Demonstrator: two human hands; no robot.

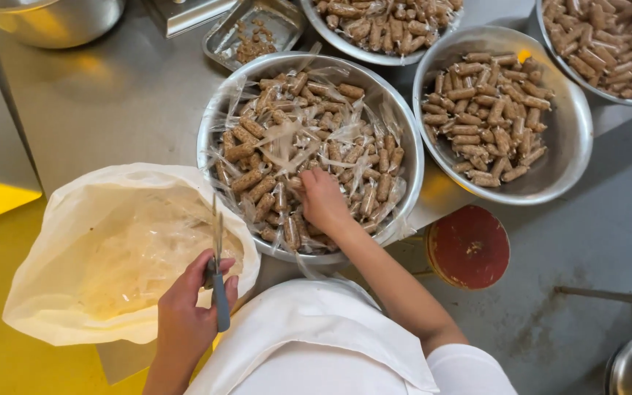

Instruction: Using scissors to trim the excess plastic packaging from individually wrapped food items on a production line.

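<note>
My left hand (192,307) grips a pair of scissors (218,272) with grey handles, blades pointing up over a white plastic bag (82,241) holding clear wrapper scraps. My right hand (322,201) reaches into a large steel bowl (404,128) and rests among several brown cylindrical pieces in clear plastic wrapping (287,146). Its fingers curl on the wrapped pieces; whether it holds one I cannot tell.
Another steel bowl (565,157) of unwrapped brown pieces sits to the right, two more at the top (374,47) (550,51). A small metal tray (221,40) lies at the top. A red round stool (469,245) stands below the table edge. My white apron (316,336) fills the foreground.
</note>
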